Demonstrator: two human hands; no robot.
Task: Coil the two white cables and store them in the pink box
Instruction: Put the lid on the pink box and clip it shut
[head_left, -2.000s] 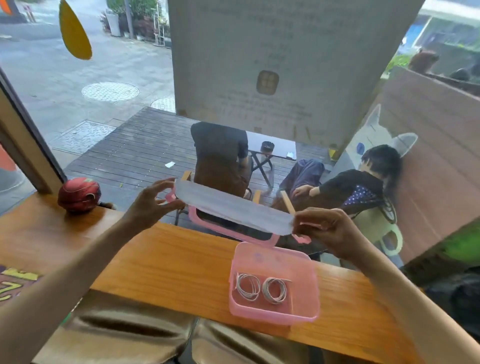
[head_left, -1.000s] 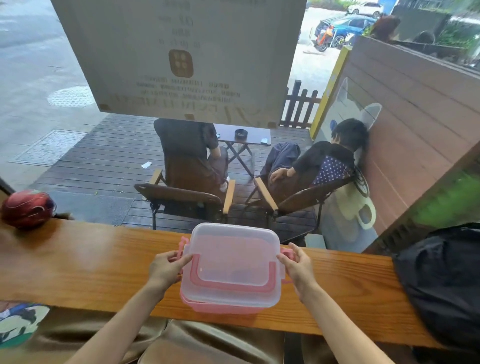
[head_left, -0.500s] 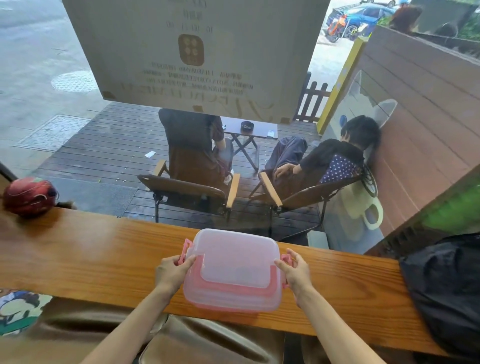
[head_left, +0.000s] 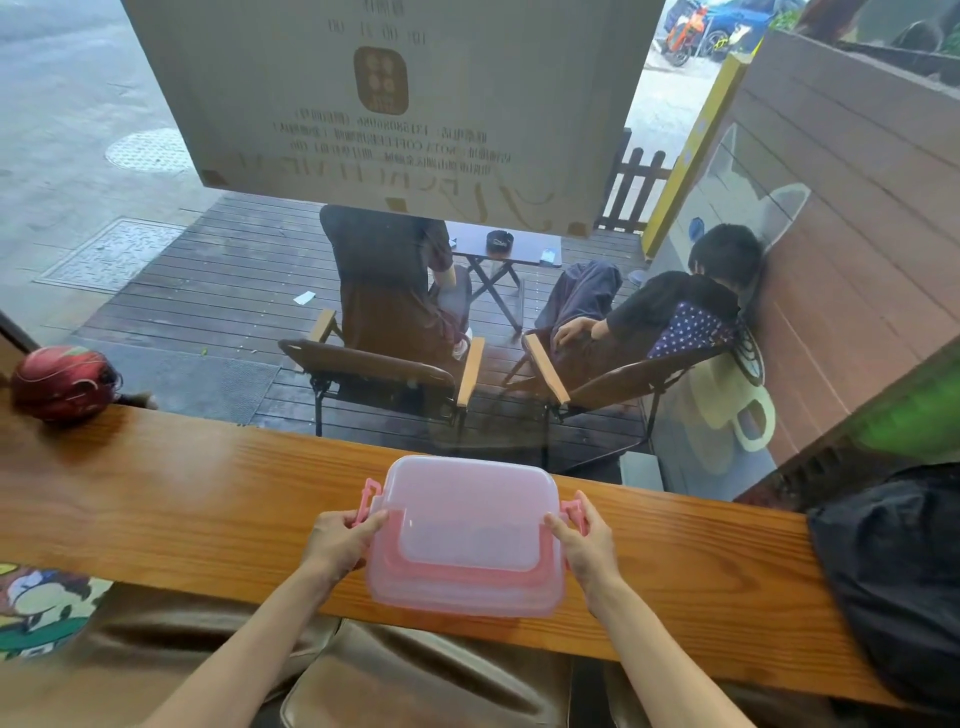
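Observation:
The pink box (head_left: 464, 590) rests on the wooden counter (head_left: 182, 499) near its front edge, with its translucent lid (head_left: 467, 514) lying on top. My left hand (head_left: 340, 543) grips the lid's left side at the pink latch. On the opposite side my right hand (head_left: 584, 548) holds the lid by the other latch. Both side latches stick outward. The two white cables are hidden under the lid.
A red helmet (head_left: 65, 382) sits at the counter's far left, and a black bag (head_left: 893, 587) lies at its right end. Directly behind the counter is a window; outside, two people sit in chairs. Brown cushions (head_left: 415, 675) lie below the counter.
Two seconds ago both hands held the lid in the air above the open box with the coiled cables showing. The lid has since come down onto the box, and both hands stay at its sides.

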